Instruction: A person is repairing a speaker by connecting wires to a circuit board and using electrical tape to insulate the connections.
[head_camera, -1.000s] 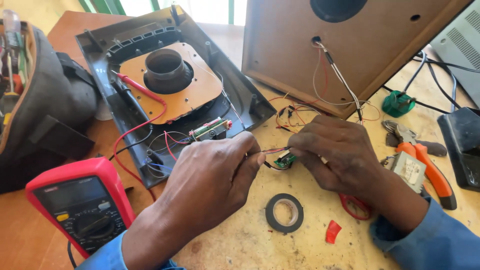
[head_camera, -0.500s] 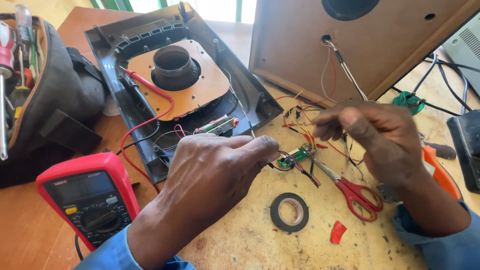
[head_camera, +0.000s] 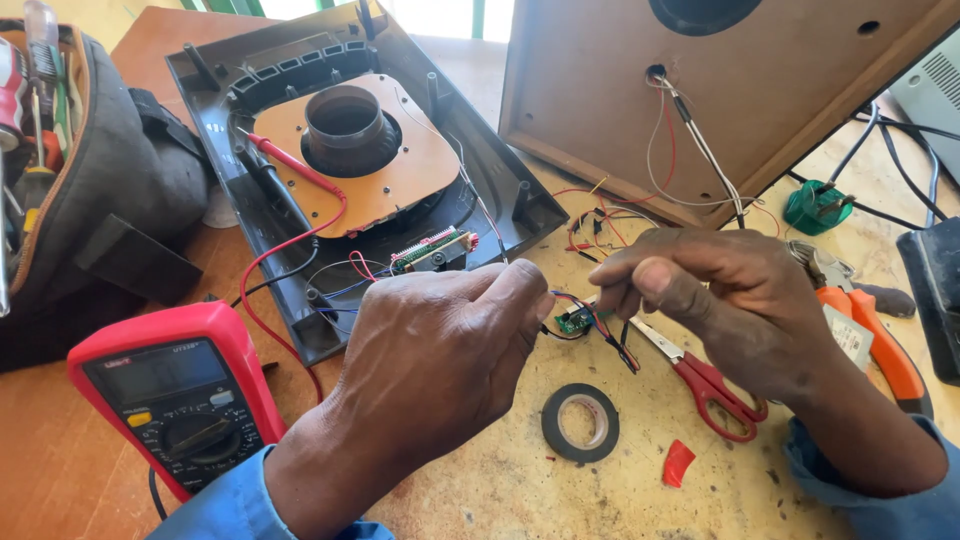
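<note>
Here the left hand (head_camera: 440, 350) and right hand (head_camera: 720, 300) meet above the pale wooden counter (head_camera: 520, 480), each pinching thin coloured wires (head_camera: 605, 335) joined to a small green circuit board (head_camera: 574, 320) hanging between them. Below lie a black tape roll (head_camera: 580, 422) and red-handled scissors (head_camera: 705, 385); a red multimeter (head_camera: 175, 395) sits at left.
</note>
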